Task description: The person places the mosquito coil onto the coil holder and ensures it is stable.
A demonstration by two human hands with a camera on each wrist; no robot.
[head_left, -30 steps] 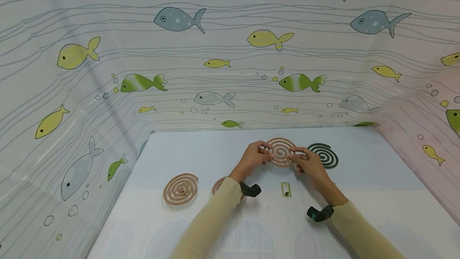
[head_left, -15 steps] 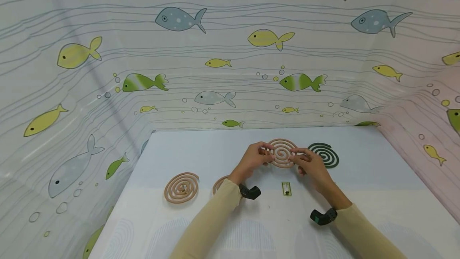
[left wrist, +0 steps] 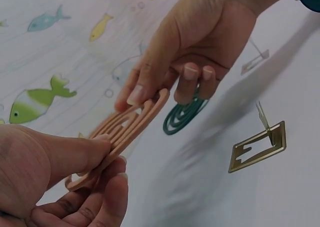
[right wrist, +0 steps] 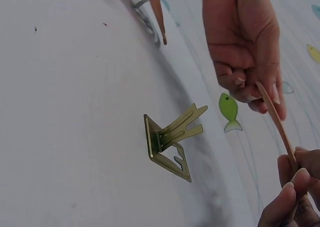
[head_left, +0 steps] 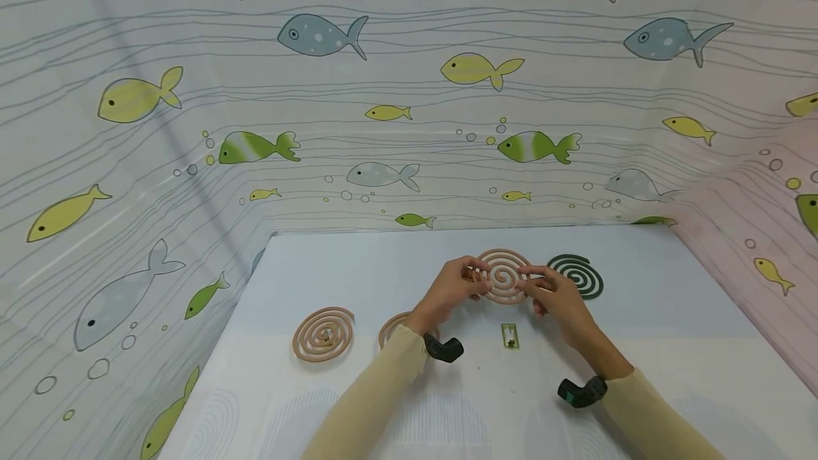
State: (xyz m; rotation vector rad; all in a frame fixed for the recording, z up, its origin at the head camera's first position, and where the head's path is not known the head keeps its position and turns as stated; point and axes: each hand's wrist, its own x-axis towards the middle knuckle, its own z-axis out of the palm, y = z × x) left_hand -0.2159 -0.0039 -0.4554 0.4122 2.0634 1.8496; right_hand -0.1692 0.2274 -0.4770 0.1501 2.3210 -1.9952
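Over the surface (head_left: 358,261), I log the left hand (head_left: 450,289), right hand (head_left: 562,304) and tan coil (head_left: 503,277) shifted slightly nearer the metal stand (right wrist: 176,131) since the earlier frame. Fingers (left wrist: 116,194) of both hands pinch its opposite edges, held up beyond the stand. Green coil (head_left: 576,277) lies beyond and right of the stand.
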